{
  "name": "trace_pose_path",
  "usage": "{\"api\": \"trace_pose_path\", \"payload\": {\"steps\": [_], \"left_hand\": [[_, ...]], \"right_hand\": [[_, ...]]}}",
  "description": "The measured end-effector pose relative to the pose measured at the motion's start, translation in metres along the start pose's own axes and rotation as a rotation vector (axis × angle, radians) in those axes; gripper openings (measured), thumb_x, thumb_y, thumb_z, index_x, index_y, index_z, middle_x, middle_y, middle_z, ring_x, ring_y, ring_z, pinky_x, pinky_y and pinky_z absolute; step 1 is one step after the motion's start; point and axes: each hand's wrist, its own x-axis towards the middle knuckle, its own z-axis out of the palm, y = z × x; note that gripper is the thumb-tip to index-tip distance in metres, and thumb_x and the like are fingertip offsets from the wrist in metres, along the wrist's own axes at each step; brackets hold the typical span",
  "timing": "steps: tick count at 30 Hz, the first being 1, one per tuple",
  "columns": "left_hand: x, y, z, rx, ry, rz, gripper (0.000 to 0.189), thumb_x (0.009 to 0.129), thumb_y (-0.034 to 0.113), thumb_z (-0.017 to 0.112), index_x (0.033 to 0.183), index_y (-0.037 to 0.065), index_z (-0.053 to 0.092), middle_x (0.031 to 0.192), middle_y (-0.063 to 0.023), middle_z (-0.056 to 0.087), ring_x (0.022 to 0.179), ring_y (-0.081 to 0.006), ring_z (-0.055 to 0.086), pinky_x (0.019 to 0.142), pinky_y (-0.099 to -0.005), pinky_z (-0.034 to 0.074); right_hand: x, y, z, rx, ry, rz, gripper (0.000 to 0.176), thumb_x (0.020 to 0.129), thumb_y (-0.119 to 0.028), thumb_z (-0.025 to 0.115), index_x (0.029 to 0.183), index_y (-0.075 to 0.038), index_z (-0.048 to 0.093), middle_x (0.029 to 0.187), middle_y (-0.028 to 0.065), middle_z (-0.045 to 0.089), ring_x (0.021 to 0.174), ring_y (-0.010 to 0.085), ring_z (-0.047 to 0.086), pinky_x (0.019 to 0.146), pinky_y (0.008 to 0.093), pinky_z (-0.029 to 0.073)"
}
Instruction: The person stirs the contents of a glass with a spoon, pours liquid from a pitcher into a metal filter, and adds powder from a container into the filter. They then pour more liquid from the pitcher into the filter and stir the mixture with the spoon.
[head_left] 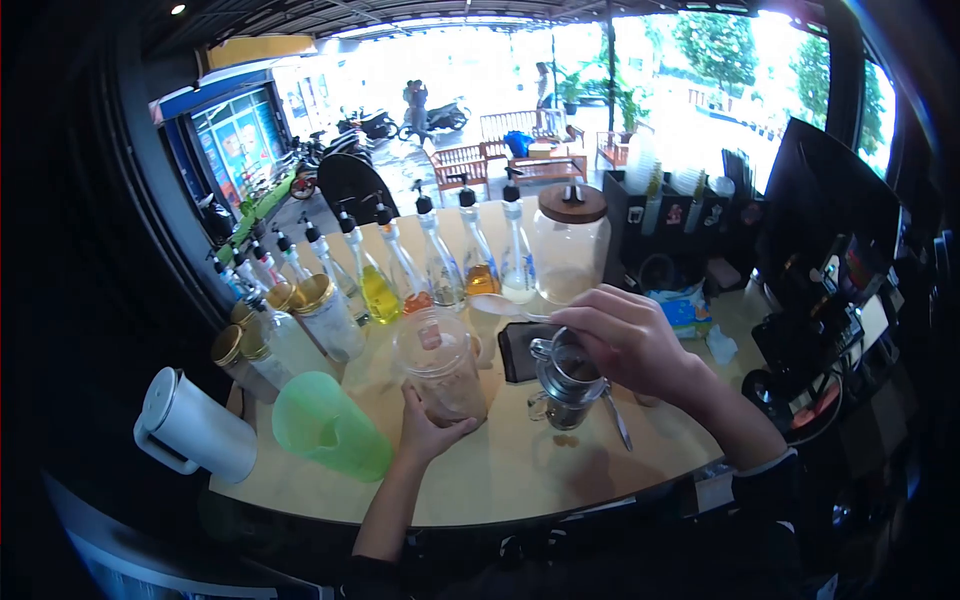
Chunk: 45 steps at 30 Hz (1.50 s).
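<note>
My left hand (432,430) is wrapped round the lower side of a clear plastic jar (450,385), which stands tilted on the counter with something brownish inside. Between the fingers of my right hand (630,335) is the handle of a pale spoon (505,306), its bowl pointing left toward the jar's top. Just below that hand, a metal drip filter (570,370) sits on a small glass cup (565,408); the hand partly covers the filter's rim. A metal spoon (617,420) lies right beside the cup.
Pump bottles (440,250) line the counter's far edge, next to a big wooden-lidded glass jar (572,240). A green pitcher (330,425) and white jug (200,430) stand at left. Behind the cup lies a dark flat object (518,352). A monitor (830,210) is at right.
</note>
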Motion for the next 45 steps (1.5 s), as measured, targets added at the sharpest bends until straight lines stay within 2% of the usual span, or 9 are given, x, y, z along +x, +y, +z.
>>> {"api": "trace_pose_path", "payload": {"steps": [7, 14, 20, 22, 24, 27, 30, 38, 45], "left_hand": [[0.004, 0.0, -0.014, 0.242, -0.005, 0.098, 0.102, 0.046, 0.021, 0.092, 0.129, 0.002, 0.035, 0.124, -0.0142, 0.049, 0.118, -0.0275, 0.049, 0.101, -0.04, 0.04], [0.001, -0.008, -0.015, 0.201, 0.013, 0.046, 0.112, 0.048, 0.024, 0.092, 0.137, 0.0, 0.029, 0.13, -0.0161, 0.046, 0.124, -0.0284, 0.045, 0.104, -0.0399, 0.036], [-0.009, 0.007, -0.024, 0.275, 0.154, 0.291, 0.114, 0.052, 0.032, 0.09, 0.14, -0.002, 0.025, 0.136, -0.0203, 0.039, 0.128, -0.0335, 0.038, 0.104, -0.0439, 0.036], [-0.014, 0.001, -0.027, 0.514, 0.329, 0.602, 0.109, 0.057, 0.038, 0.087, 0.138, -0.001, 0.027, 0.129, -0.0221, 0.042, 0.119, -0.0377, 0.045, 0.098, -0.0465, 0.04], [-0.014, 0.012, -0.016, 0.476, 0.437, 0.721, 0.086, 0.064, 0.034, 0.084, 0.13, 0.002, 0.04, 0.122, -0.0192, 0.046, 0.107, -0.0352, 0.05, 0.091, -0.0441, 0.045], [-0.006, 0.039, 0.007, 0.352, 0.376, 0.866, 0.05, 0.072, 0.021, 0.075, 0.112, 0.003, 0.05, 0.11, -0.0151, 0.05, 0.095, -0.0303, 0.054, 0.083, -0.0402, 0.046], [0.009, 0.066, 0.039, 0.212, 0.314, 0.868, 0.05, 0.072, 0.02, 0.074, 0.113, 0.003, 0.049, 0.108, -0.0152, 0.051, 0.093, -0.0308, 0.054, 0.083, -0.0405, 0.046], [0.044, 0.092, 0.093, -0.295, 0.306, 0.524, 0.058, 0.078, 0.025, 0.067, 0.124, -0.002, 0.043, 0.119, -0.0128, 0.047, 0.113, -0.0234, 0.046, 0.096, -0.0362, 0.037], [0.042, 0.059, 0.096, -0.244, 0.037, 0.33, 0.093, 0.076, 0.063, 0.064, 0.138, 0.001, 0.033, 0.13, -0.0137, 0.048, 0.121, -0.0238, 0.047, 0.101, -0.0374, 0.035]], "right_hand": [[0.081, -0.011, 0.053, -0.307, -0.442, -0.269, 0.015, 0.074, -0.009, 0.063, 0.088, -0.01, 0.066, 0.082, 0.0007, 0.063, 0.095, 0.0171, 0.059, 0.084, 0.0332, 0.044], [0.103, -0.017, 0.09, -0.402, -0.644, -0.281, 0.011, 0.076, -0.009, 0.06, 0.083, -0.013, 0.068, 0.088, -0.0026, 0.065, 0.1, 0.0149, 0.056, 0.095, 0.0352, 0.039], [0.083, -0.008, 0.065, -0.188, -0.296, -0.36, 0.015, 0.077, -0.009, 0.061, 0.09, -0.01, 0.067, 0.094, 0.0011, 0.061, 0.098, 0.0173, 0.057, 0.095, 0.0374, 0.039], [0.069, -0.006, 0.039, -0.201, -0.269, -0.335, 0.017, 0.077, -0.008, 0.061, 0.093, -0.009, 0.066, 0.097, 0.0021, 0.06, 0.099, 0.0178, 0.057, 0.094, 0.0369, 0.04], [0.05, -0.001, 0.017, -0.212, -0.238, -0.307, 0.019, 0.077, -0.008, 0.061, 0.096, -0.008, 0.065, 0.099, 0.0031, 0.06, 0.099, 0.0183, 0.057, 0.092, 0.0364, 0.041], [0.02, 0.009, -0.01, -0.009, -0.178, -0.114, 0.022, 0.072, -0.001, 0.062, 0.095, -0.004, 0.062, 0.103, 0.0072, 0.06, 0.097, 0.0243, 0.06, 0.084, 0.0356, 0.046], [-0.008, 0.017, -0.023, 0.165, -0.102, 0.096, 0.02, 0.073, 0.006, 0.06, 0.091, -0.003, 0.063, 0.1, 0.0085, 0.061, 0.09, 0.0262, 0.063, 0.08, 0.0367, 0.05], [-0.107, 0.035, -0.054, 0.04, 0.136, 0.397, 0.015, 0.08, 0.0, 0.061, 0.095, -0.002, 0.062, 0.097, 0.0119, 0.061, 0.091, 0.0296, 0.062, 0.079, 0.0349, 0.05], [-0.251, 0.093, -0.032, 0.086, 0.146, 0.86, 0.025, 0.091, -0.014, 0.057, 0.11, 0.002, 0.054, 0.103, 0.0164, 0.061, 0.095, 0.0268, 0.062, 0.085, 0.0335, 0.047]]}}
